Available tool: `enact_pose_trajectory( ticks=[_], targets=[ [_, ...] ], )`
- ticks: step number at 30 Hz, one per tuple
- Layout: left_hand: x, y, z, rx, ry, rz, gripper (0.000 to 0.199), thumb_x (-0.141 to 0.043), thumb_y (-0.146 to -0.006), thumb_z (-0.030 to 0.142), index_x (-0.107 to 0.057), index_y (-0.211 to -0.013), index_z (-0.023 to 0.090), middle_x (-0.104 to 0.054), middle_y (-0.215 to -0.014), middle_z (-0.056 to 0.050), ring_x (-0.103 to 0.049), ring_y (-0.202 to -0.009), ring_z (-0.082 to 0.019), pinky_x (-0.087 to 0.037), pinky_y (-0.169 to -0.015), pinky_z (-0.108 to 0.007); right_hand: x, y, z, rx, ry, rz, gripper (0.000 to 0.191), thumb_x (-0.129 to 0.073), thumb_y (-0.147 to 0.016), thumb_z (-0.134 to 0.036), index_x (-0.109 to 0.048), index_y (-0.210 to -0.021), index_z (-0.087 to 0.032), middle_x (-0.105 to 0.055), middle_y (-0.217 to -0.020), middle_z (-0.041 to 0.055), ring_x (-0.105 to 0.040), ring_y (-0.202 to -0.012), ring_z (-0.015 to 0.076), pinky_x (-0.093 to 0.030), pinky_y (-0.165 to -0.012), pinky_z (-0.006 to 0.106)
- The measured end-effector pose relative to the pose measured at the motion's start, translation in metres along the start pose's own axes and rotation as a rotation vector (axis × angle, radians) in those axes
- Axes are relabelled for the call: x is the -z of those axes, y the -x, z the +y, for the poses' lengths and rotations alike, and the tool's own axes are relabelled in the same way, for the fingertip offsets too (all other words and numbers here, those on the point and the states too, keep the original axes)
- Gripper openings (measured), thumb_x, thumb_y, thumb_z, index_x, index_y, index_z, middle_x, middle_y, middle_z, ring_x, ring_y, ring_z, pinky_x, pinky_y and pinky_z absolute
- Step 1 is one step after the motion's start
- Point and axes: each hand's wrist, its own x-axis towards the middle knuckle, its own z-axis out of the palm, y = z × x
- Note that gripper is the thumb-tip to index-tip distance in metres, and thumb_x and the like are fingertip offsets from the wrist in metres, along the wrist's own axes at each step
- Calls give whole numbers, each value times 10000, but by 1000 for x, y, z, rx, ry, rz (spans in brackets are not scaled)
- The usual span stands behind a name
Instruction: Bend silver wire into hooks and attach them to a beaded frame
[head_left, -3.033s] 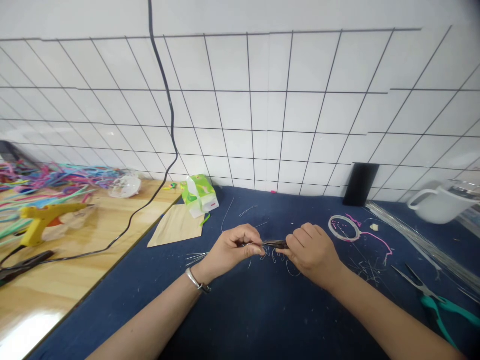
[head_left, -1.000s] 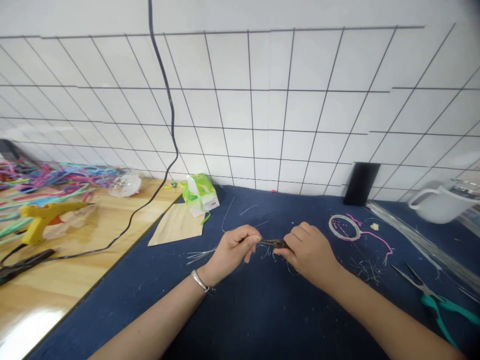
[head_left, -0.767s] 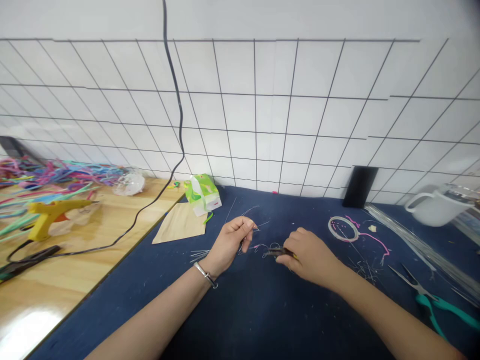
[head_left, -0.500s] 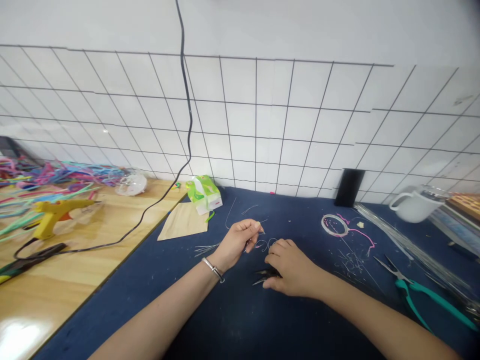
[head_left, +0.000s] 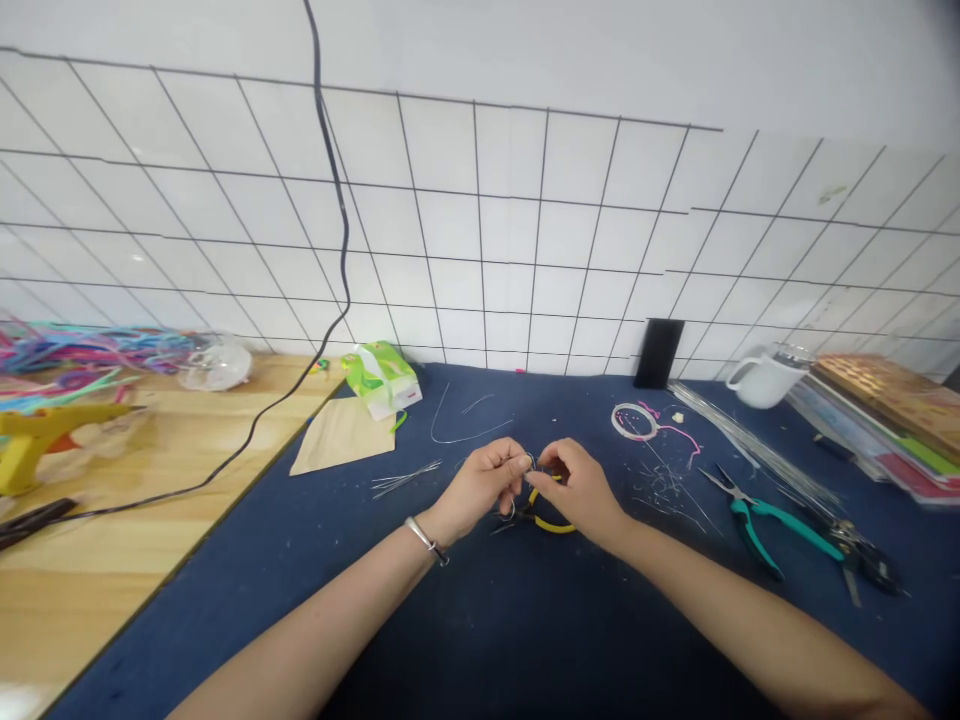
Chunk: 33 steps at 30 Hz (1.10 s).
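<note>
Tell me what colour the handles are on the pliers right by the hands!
The handles are yellow, showing best in the head view.

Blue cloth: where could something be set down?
The cloth is bare between the forearms, nearer than the yellow-handled pliers, and between left forearm, straight wires and wooden tabletop. Right of the right hand it is crowded: wire clippings, teal-handled pliers, wire bundle.
</note>
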Motion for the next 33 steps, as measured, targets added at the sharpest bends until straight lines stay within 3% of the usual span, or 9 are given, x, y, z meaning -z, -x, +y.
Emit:
enact_pose_trajectory(
  ticks=[4,8,14,18,21,25,33],
  targets=[
    [4,0,3,9,-14,-17,272,-533,-812,402,-486,-719,151,-480,-505,52,-382,-340,-38,-274,-344,-149,-2,-5,-1,2,-84,-131,99,-567,-755,-270,-555,-708,-183,-484,-723,-17,-458,-670,103,-360,-612,222],
    [9,-3,1,55,13,-69,305,-506,-820,433,-520,-749,137,-503,-517,35,-388,-339,-39,-277,-348,-154,-3,-5,7,-108,-246,-229,163,-569,-746,-287,-530,-638,-172,-437,-608,-45,-400,-584,87,-318,-557,212],
    [14,-10,-7,109,220,-64,419,-392,-861,481,-540,-1035,129,-600,-787,-72,-567,-525,-108,-444,-508,-235,-12,-2,26,-284,-513,-35,215,-560,-763,-360,-525,-666,-172,-416,-594,-49,-368,-571,86,-306,-549,214],
    [15,-14,-8,76,211,-83,378,-522,-828,375,-494,-1137,160,-584,-885,-73,-575,-598,-114,-464,-566,-258,-18,-4,37,-358,-598,29,230,-579,-755,-377,-523,-660,-176,-411,-569,-56,-364,-552,84,-301,-543,214],
    [12,-15,-10,49,145,-42,391,-651,-743,262,-502,-1095,175,-575,-860,-35,-554,-592,-96,-463,-575,-247,-20,-4,41,-359,-640,17,226,-585,-759,-367,-517,-657,-178,-408,-569,-59,-363,-551,81,-301,-546,214],
    [10,-18,-16,63,102,47,194,-569,-809,296,-556,-932,147,-580,-755,-18,-539,-556,-90,-433,-541,-226,-20,-5,43,-360,-645,-19,211,-584,-762,-357,-530,-666,-177,-413,-569,-58,-360,-546,80,-302,-541,215],
    [9,-18,-19,82,8,114,196,-541,-823,319,-555,-755,136,-592,-636,-7,-488,-458,-73,-370,-480,-203,-19,-9,43,-353,-656,-84,180,-547,-784,-353,-551,-734,-180,-436,-591,-49,-379,-545,84,-324,-540,220]
  ],
)
